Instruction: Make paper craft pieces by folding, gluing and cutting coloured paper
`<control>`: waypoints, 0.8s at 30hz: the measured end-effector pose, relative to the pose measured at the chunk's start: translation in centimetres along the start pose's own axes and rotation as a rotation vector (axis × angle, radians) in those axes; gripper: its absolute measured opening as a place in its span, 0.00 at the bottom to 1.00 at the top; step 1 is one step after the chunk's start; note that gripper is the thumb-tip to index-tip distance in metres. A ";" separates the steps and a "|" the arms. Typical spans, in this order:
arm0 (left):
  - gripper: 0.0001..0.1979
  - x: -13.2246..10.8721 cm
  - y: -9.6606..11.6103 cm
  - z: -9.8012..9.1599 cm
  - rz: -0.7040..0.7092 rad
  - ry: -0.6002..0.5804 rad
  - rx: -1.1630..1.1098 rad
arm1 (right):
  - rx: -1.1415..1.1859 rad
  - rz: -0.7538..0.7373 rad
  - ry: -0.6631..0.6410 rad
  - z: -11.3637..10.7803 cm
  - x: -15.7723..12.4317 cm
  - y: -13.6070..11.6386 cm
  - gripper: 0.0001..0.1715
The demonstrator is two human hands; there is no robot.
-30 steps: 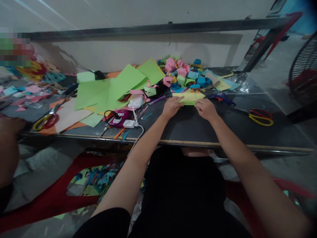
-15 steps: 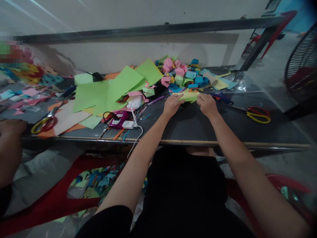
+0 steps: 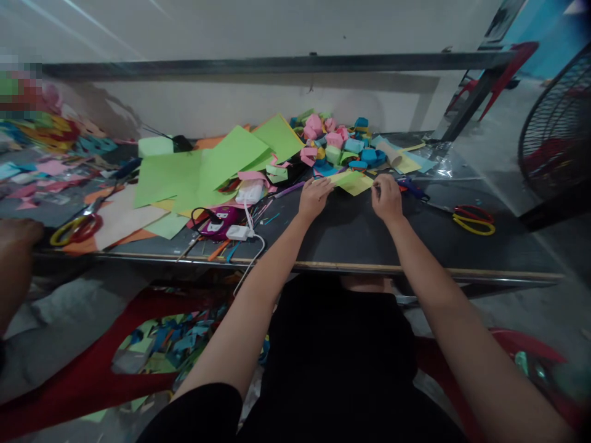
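Note:
My left hand [image 3: 314,198] grips the left end of a folded piece of yellow and green paper [image 3: 354,183], its fingers laid over the edge. The paper is held just over the dark table, with its green part in the middle. Beside the paper's right corner is my right hand [image 3: 388,198], its fingers curled in a pinch. Whether the fingertips touch the paper or hold something small cannot be made out. A blue glue gun [image 3: 413,187] lies just right of that hand. Behind both hands is a heap of folded paper pieces [image 3: 339,143] in pink, blue, green and yellow.
Red-and-yellow-handled scissors [image 3: 475,220] lie at the right. Green sheets [image 3: 170,178], a purple power strip [image 3: 217,221] and a white cable [image 3: 252,264] are on the left. Another person's hand [image 3: 18,237] rests near other scissors [image 3: 76,229]. A fan [image 3: 554,129] stands at right.
My right hand has come away a little from the paper's right end, fingers curling. The paper now shows more of its surface between the hands. The view has shifted slightly.

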State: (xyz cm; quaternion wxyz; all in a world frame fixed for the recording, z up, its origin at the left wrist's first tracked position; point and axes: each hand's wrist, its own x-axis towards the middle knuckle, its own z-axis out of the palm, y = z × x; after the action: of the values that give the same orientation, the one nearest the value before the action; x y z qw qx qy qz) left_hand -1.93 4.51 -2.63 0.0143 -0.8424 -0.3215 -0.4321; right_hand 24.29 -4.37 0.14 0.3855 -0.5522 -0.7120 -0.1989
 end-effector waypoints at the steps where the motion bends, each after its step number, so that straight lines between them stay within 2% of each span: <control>1: 0.16 -0.1 0.4 -0.1 0.032 -0.027 -0.003 | 0.001 0.002 0.031 -0.1 0.0 -0.3 0.13; 4: 0.15 -0.2 1.5 -0.4 0.126 -0.124 -0.021 | -0.001 -0.041 0.009 -0.2 0.0 -1.2 0.20; 7: 0.14 -0.1 2.3 -1.1 0.178 -0.194 -0.038 | 0.006 -0.085 -0.114 -0.1 -0.1 -1.6 0.11; 10: 0.12 0.0 2.7 -1.8 0.170 -0.237 -0.034 | 0.024 -0.115 -0.185 0.4 -0.2 -1.7 0.13; 12: 0.18 -0.1 2.9 -1.9 0.132 -0.253 -0.017 | 0.024 -0.108 -0.176 0.6 -0.3 -1.6 0.15; 15: 0.40 -0.3 2.7 -1.6 0.061 -0.278 -0.008 | 0.028 -0.095 -0.144 0.5 -0.3 -1.5 0.15; 17: 0.48 -0.4 2.4 -1.1 0.023 -0.292 -0.019 | 0.041 -0.106 -0.140 0.3 -0.4 -1.5 0.14; 20: 0.50 -0.6 1.9 -0.4 -0.011 -0.294 -0.041 | 0.046 -0.117 -0.137 0.0 -0.3 -1.8 0.14; 24: 0.43 -0.5 1.8 -0.3 -0.011 -0.344 -0.046 | 0.045 -0.115 -0.102 -0.3 -0.3 -2.1 0.15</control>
State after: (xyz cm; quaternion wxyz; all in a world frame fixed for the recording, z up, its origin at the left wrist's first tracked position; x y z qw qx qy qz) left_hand -1.37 2.75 -2.39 -0.0627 -0.9022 -0.3139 -0.2890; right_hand 22.43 -5.43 0.40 0.3488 -0.5110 -0.7656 -0.1764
